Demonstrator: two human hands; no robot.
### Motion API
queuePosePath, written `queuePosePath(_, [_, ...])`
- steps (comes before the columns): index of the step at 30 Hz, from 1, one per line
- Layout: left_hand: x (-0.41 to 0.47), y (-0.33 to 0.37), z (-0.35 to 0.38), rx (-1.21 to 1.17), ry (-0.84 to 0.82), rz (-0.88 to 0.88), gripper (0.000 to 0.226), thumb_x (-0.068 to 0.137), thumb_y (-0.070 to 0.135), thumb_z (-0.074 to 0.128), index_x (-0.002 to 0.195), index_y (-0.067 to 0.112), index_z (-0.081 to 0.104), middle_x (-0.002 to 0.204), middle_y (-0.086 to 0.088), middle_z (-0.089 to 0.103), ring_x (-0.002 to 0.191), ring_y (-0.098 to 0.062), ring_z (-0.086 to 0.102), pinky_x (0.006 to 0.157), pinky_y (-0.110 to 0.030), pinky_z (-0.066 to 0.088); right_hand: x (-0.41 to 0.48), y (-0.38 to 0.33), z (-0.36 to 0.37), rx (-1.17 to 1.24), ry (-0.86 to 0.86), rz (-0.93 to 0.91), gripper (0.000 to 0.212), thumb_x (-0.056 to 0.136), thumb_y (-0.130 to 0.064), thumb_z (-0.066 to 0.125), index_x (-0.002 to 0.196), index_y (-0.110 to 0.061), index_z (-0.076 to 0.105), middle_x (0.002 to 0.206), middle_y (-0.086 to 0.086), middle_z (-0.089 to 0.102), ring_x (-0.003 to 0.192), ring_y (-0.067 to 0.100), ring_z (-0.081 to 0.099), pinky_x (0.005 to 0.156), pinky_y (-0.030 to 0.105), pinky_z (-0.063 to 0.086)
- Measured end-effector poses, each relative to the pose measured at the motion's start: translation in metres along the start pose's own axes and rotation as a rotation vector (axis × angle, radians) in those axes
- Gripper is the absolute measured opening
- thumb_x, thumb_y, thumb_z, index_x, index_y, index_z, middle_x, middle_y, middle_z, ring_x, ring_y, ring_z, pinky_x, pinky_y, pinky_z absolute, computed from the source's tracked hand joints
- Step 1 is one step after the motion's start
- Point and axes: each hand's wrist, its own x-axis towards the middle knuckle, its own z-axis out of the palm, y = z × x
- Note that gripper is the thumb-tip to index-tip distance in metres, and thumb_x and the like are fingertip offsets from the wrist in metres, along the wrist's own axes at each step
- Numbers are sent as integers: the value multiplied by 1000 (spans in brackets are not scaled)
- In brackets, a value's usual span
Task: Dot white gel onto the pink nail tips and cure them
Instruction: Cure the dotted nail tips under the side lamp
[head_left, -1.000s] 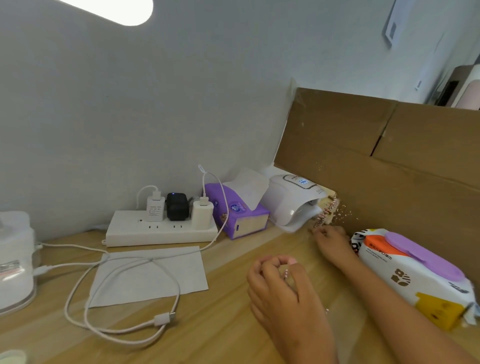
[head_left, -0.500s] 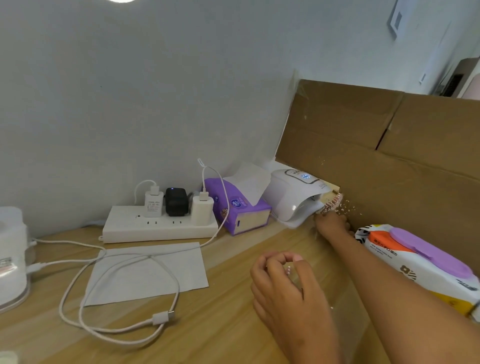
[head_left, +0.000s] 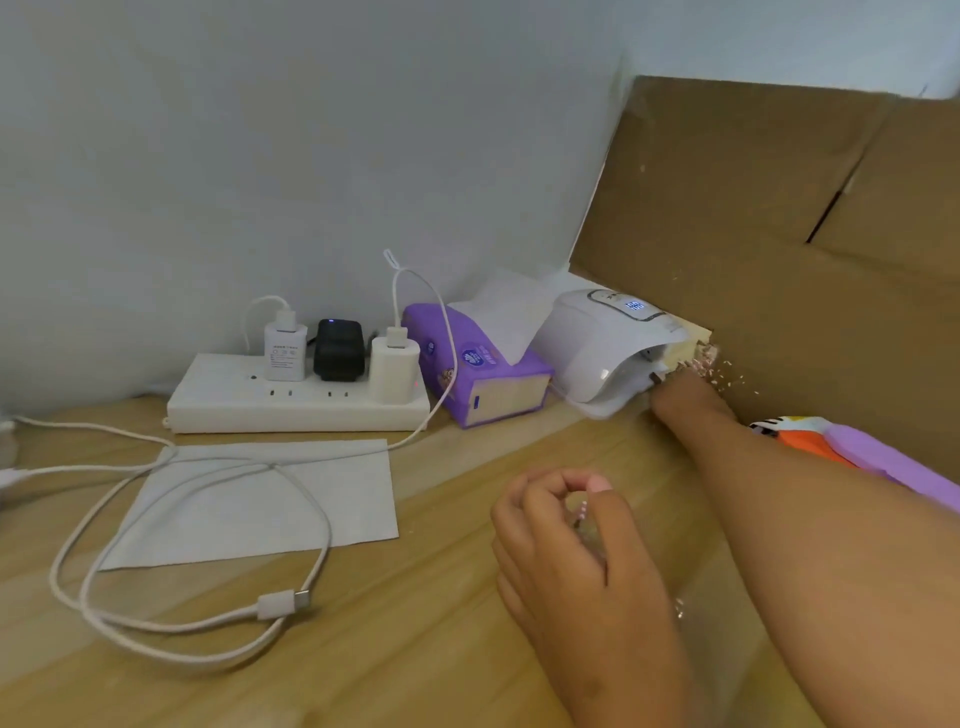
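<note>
Flanking the lamp stand tissue box, cardboard.

A pale wood-grain worktop against a grey wall carries a white power strip with three chargers plugged in, a purple tissue box just beside it and, next along, a white nail lamp with its display lit. Nearer the front lies a sheet of white paper. A looped white cable trails across it, its plug end on bare wood. At right, a lilac-lidded wipes pack sits against brown cardboard.
</note>
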Motion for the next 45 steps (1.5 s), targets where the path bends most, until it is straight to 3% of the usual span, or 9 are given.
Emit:
queuePosePath(3, [0,0,0,1,10,-14,18,69,55,41,73,41,52,97,25,51,97,0,48,92,-31,34,6,1,0,-12,-43,8,43,98,-17,43,138,-1,45,142,22,47,130,38,46,107,45,38])
queuePosePath(9, [0,2,-1,-12,-5,-59,7,81,38,55,74,36,55,97,24,53,99,-4,51,96,-37,35,-9,12,9,-143,101,-158,54,98,-17,37,150,-19,21,133,20,54,122,39,52,89,43,43])
queuePosePath(16, [3,-2,3,4,20,-57,26,80,19,66,65,38,56,101,17,59,101,-17,57,93,-41,39,-3,-5,0,-486,-45,-236,41,100,-12,36,141,-17,41,141,13,49,130,32,47,103,46,40])
queuePosePath(22, [3,-2,4,-1,39,-28,6,71,39,57,66,38,58,99,18,59,94,-8,56,95,-41,37,-2,-16,-3,-638,-87,-286,50,99,-11,42,147,-8,30,147,14,43,132,33,45,102,49,45])
queuePosePath(28, [3,-5,5,16,44,2,14,65,49,52,70,38,59,99,18,59,92,-11,57,93,-41,40,7,-8,-1,-439,-97,-183,69,97,-6,34,152,-1,-7,145,19,44,131,36,46,105,48,40])
queuePosePath(32, [2,-3,5,20,48,23,31,57,61,40,80,46,55,98,21,58,89,-5,56,91,-39,40,16,-8,0,-362,-111,-97,67,96,-10,37,152,0,2,144,19,44,130,37,46,104,47,40])
queuePosePath(37, [3,-4,4,-2,31,-13,12,67,41,53,78,45,57,98,23,57,85,-5,56,90,-41,42,24,-17,2,-344,-182,13,68,96,-19,46,150,-4,8,147,16,36,134,34,41,103,42,39])
queuePosePath(41, [2,-2,5,-21,56,4,27,59,59,44,79,46,56,98,21,58,82,-1,54,87,-43,44,30,-22,2,-369,-213,12,66,95,-23,48,150,-8,16,145,17,38,130,33,44,99,42,41])
queuePosePath(45, [1,-4,5,-4,55,9,30,57,60,42,80,46,56,99,20,59,84,0,54,88,-43,43,29,-27,-4,-419,-269,-47,50,99,-21,42,146,-5,32,130,18,46,103,29,48,81,34,40])
